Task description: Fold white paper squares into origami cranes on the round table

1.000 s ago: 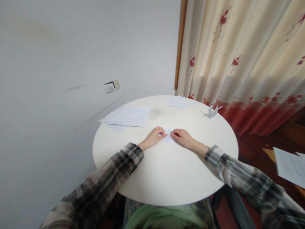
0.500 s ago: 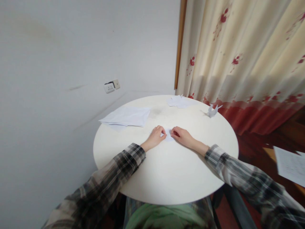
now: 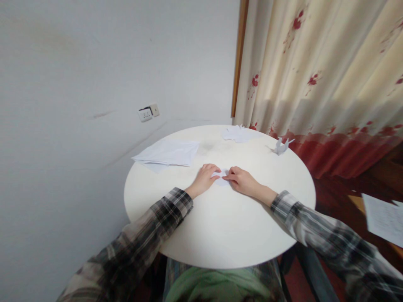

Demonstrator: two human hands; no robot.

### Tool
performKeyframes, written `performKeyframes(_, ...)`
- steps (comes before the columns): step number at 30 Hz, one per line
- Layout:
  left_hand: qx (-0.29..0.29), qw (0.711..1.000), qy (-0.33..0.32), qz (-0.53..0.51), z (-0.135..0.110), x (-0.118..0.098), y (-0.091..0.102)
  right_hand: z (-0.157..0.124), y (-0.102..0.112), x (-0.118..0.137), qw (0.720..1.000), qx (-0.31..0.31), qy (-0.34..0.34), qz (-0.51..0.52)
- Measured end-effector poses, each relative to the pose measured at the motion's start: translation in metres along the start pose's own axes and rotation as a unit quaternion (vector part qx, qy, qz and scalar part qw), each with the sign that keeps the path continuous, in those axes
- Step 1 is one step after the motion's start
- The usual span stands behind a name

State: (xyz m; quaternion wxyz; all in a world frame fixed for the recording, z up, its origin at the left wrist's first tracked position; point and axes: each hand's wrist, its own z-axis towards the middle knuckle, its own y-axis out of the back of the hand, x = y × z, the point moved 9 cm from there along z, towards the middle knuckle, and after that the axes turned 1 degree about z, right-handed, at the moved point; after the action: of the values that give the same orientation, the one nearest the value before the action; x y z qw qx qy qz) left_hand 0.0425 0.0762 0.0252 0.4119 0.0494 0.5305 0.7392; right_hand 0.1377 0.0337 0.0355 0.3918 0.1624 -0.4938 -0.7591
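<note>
Both hands' fingers press a small folded white paper flat on the smooth round table.

The left hand has drawn slightly away from the right hand, baring more folded paper.

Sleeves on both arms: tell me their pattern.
Plaid, dark and pale checks, seen best in the head view on the left sleeve.
</note>
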Motion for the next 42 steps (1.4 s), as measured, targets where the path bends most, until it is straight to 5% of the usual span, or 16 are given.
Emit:
performKeyframes(4,-0.007,1.000,-0.001,0.023,0.001,0.009,-0.002,-0.001,0.001,0.005,1.000,0.010,0.013,-0.021)
performKeyframes(11,0.061,0.996,0.007,0.059,0.001,0.024,-0.015,-0.006,0.002,0.002,0.999,0.009,0.033,0.041)
performKeyframes(17,0.034,0.994,0.047,0.097,-0.001,0.032,-0.006,-0.006,0.006,0.011,0.995,0.020,0.059,0.083)
performKeyframes(24,-0.025,0.996,-0.045,0.078,-0.003,0.001,0.009,-0.005,0.012,0.021,0.993,-0.007,0.098,0.070)
performKeyframes(29,0.033,0.993,-0.112,0.017,-0.008,-0.027,0.003,-0.005,0.008,0.017,0.987,-0.010,0.108,0.117)
performKeyframes(37,0.060,0.990,-0.124,-0.020,-0.006,-0.025,-0.005,0.002,0.000,-0.004,0.968,-0.023,0.012,0.251)
performKeyframes(42,0.059,0.990,-0.120,-0.034,-0.005,-0.024,-0.004,0.003,-0.008,-0.012,0.959,-0.008,0.008,0.283)
